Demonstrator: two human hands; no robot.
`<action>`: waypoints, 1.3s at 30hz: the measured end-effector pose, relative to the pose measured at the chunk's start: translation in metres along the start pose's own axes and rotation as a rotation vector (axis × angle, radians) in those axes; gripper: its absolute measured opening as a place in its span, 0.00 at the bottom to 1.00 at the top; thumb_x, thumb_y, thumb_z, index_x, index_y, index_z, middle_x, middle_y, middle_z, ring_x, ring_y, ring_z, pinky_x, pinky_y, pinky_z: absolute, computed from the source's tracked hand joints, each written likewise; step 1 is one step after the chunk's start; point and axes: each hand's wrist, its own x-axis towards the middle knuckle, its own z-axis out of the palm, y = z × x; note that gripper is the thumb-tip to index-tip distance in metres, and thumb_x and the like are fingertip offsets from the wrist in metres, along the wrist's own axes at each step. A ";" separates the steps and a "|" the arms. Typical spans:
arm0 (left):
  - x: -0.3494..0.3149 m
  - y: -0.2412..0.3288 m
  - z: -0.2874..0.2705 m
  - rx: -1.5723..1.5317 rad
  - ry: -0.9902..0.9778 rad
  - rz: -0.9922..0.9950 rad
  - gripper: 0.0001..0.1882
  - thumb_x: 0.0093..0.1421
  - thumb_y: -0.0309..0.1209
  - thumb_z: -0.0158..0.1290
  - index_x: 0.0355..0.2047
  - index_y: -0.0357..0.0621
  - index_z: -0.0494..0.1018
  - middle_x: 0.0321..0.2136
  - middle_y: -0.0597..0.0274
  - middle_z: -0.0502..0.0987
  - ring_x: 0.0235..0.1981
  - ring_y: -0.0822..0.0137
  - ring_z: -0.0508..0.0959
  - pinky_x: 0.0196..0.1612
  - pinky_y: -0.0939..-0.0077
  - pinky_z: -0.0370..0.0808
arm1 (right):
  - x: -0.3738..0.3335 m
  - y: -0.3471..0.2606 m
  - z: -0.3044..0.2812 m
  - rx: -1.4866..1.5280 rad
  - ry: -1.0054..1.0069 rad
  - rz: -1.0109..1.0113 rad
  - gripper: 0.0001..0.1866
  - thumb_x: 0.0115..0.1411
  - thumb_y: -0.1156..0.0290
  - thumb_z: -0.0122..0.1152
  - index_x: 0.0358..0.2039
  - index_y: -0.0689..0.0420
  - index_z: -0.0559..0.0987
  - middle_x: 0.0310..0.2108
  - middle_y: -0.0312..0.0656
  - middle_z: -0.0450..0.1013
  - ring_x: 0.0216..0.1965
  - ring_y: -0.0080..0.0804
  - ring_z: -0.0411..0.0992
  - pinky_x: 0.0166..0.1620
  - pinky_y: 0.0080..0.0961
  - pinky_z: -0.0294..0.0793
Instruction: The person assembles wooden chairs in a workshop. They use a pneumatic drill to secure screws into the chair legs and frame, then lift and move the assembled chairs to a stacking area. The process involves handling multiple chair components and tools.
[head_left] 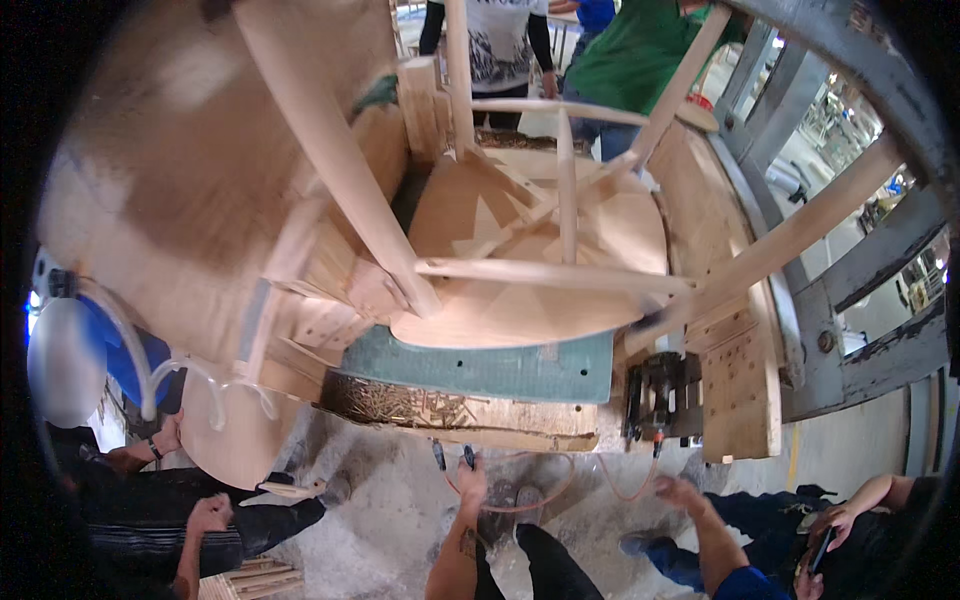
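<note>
Below the workbench edge, near the bottom of the view, both of the person's hands hang low over the dusty floor: left hand (470, 482) sits just under the bench lip, fingers loosely curled, touching nothing that shows, though blur means I cannot tell for certain; right hand (682, 494) is spread and empty, just below the black power tool (660, 398) clamped at the bench's near right corner. Orange hose (545, 497) loops between the two hands and runs up to that tool. Right hand is clearly the nearer one to the tool, which lies straight up and slightly left of it, its long axis vertical. Upturned wooden chair (530, 270) rests seat-down on the green pad (480, 365), legs splaying up and outward, well above and far from both hands; the left hand is closer to the pad's near edge. Sawdust and shavings (400, 405) pile under the pad. Other people stand at the far side, one crouches at left, another holds a phone (822, 548) at right
</note>
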 end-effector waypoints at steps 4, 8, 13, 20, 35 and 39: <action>-0.005 0.042 -0.040 0.105 -0.081 -0.187 0.27 0.61 0.51 0.54 0.39 0.32 0.75 0.31 0.36 0.79 0.37 0.41 0.80 0.39 0.52 0.74 | -0.037 -0.019 0.074 -0.183 -0.042 -0.536 0.27 0.54 0.58 0.63 0.54 0.52 0.75 0.53 0.43 0.74 0.50 0.35 0.75 0.52 0.31 0.73; -0.067 0.001 -0.113 -0.040 -0.316 0.032 0.30 0.55 0.56 0.58 0.32 0.34 0.78 0.29 0.40 0.80 0.36 0.42 0.81 0.39 0.53 0.75 | -0.073 -0.038 0.128 0.052 -0.194 -0.287 0.22 0.57 0.60 0.60 0.51 0.52 0.77 0.52 0.44 0.74 0.52 0.38 0.73 0.54 0.33 0.72; -0.109 -0.012 -0.150 0.372 -0.076 0.403 0.36 0.60 0.62 0.47 0.30 0.33 0.76 0.18 0.50 0.77 0.22 0.54 0.80 0.29 0.56 0.76 | -0.112 -0.074 0.147 0.023 -0.184 -0.217 0.14 0.58 0.68 0.56 0.44 0.56 0.81 0.42 0.45 0.78 0.49 0.38 0.73 0.50 0.33 0.73; -0.192 -0.054 -0.185 0.012 -0.401 -0.283 0.21 0.62 0.46 0.55 0.19 0.46 0.67 0.11 0.70 0.65 0.08 0.72 0.63 0.12 0.72 0.61 | -0.055 -0.066 0.104 0.696 -0.045 -0.216 0.19 0.57 0.68 0.55 0.48 0.61 0.77 0.34 0.43 0.78 0.36 0.28 0.75 0.39 0.28 0.75; -0.248 -0.027 -0.251 -0.099 0.045 0.223 0.22 0.64 0.32 0.52 0.56 0.38 0.65 0.34 0.55 0.76 0.27 0.59 0.77 0.32 0.63 0.74 | -0.036 -0.170 0.088 -0.156 0.002 -0.371 0.20 0.58 0.59 0.56 0.48 0.54 0.78 0.36 0.46 0.80 0.37 0.43 0.79 0.43 0.39 0.77; -0.245 0.015 -0.251 -0.342 -0.159 -0.052 0.09 0.68 0.34 0.48 0.40 0.41 0.68 0.17 0.73 0.63 0.14 0.82 0.61 0.16 0.83 0.58 | -0.058 -0.190 0.084 -0.090 -0.070 -0.366 0.20 0.57 0.59 0.57 0.48 0.52 0.78 0.37 0.47 0.80 0.40 0.45 0.78 0.44 0.39 0.77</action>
